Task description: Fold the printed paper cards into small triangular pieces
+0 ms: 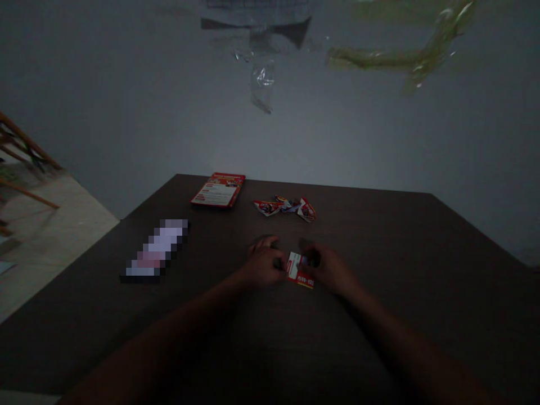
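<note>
Both my hands rest on a dark wooden table (422,281) in dim light. A small red and white packet (299,271) lies between them. My left hand (264,264) has curled fingers pinching the packet's left edge. On the packet's right side, my right hand (329,269) is closed on it, fingers pressed together. Farther back lie a few torn red, white and blue wrapper pieces (286,207).
A red and white printed card or booklet (218,190) lies at the table's back left. A long flat blurred object (157,251) sits on the left. Wooden chair legs (25,169) and pale floor show at far left. A grey wall stands behind.
</note>
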A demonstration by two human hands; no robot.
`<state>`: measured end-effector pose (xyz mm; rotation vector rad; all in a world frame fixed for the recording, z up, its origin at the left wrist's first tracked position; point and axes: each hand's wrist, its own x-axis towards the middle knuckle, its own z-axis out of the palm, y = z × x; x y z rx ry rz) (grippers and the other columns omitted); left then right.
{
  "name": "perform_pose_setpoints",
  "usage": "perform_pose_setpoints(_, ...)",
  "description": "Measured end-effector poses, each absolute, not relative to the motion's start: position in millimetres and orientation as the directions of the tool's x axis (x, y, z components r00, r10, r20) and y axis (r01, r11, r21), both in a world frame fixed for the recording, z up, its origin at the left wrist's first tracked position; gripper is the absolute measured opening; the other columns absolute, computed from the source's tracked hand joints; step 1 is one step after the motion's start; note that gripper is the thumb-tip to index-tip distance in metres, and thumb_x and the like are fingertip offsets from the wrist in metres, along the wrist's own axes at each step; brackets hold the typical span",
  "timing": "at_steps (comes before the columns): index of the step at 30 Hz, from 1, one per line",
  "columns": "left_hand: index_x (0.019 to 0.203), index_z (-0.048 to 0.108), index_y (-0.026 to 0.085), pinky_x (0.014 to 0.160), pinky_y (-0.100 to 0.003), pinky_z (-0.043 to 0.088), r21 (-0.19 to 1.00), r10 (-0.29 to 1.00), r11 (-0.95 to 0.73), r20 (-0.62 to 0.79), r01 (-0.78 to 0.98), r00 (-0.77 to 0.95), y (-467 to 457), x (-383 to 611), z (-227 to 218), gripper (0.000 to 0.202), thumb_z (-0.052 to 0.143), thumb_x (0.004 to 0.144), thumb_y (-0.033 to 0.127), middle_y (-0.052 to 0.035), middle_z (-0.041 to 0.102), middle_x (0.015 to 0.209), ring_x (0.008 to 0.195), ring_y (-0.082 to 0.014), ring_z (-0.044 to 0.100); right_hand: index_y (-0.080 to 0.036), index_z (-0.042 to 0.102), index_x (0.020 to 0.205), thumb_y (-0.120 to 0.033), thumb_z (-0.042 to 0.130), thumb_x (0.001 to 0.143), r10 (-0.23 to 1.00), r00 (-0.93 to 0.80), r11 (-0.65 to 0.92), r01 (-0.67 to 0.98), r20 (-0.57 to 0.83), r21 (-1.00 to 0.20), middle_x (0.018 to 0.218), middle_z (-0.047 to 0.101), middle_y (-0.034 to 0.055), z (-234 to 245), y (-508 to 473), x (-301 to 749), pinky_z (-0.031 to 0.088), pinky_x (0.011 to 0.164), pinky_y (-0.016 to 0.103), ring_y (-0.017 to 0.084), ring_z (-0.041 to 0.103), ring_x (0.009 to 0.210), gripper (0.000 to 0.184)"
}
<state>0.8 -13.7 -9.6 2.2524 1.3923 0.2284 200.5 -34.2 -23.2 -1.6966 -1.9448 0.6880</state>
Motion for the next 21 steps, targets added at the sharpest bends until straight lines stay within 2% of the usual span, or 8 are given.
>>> perform_pose_setpoints(6,0.083,0.067,0.028,0.101,-0.050,0.025,0.483,0.873,-0.377,-0.102,0.791,0.478,-13.8,-0.2,-11.7,0.022,0.070,0.064,0.038,-0.0044,0.033,0.139,0.129,-0.0300,0.029,-0.017,0.059,0.092,-0.019,0.063,0.069,0.991,-0.135,0.085,0.707,-0.016,-0.702,0.084,0.065,0.0031,-21.7,-32.9,207.3,0.044,0.063,0.025,0.016,0.060,0.072,0.024)
perform_pose_setpoints(12,0.082,0.065,0.026,0.101,-0.048,0.025,0.491,0.875,-0.372,-0.097,0.787,0.474,-13.6,-0.1,-11.5,0.024,0.072,0.063,0.037,-0.0047,0.034,0.139,0.129,-0.0295,0.030,-0.017,0.059,0.094,-0.014,0.060,0.070,0.994,-0.103,0.039,0.686,-0.044,-0.726,0.084,0.067,0.0035,-19.9,-31.6,210.9,0.046,0.067,0.027,0.016,0.062,0.074,0.024)
perform_pose_setpoints(21,0.081,0.065,0.025,0.099,-0.048,0.027,0.496,0.877,-0.370,-0.093,0.785,0.472,-13.7,-0.1,-10.4,0.024,0.072,0.062,0.037,-0.0060,0.035,0.138,0.128,-0.0287,0.031,-0.018,0.060,0.088,-0.003,0.052,0.069,0.993,-0.121,0.079,0.628,0.003,-0.775,0.082,0.069,0.0026,-25.2,-26.5,217.3,0.048,0.073,0.027,0.015,0.064,0.076,0.025)
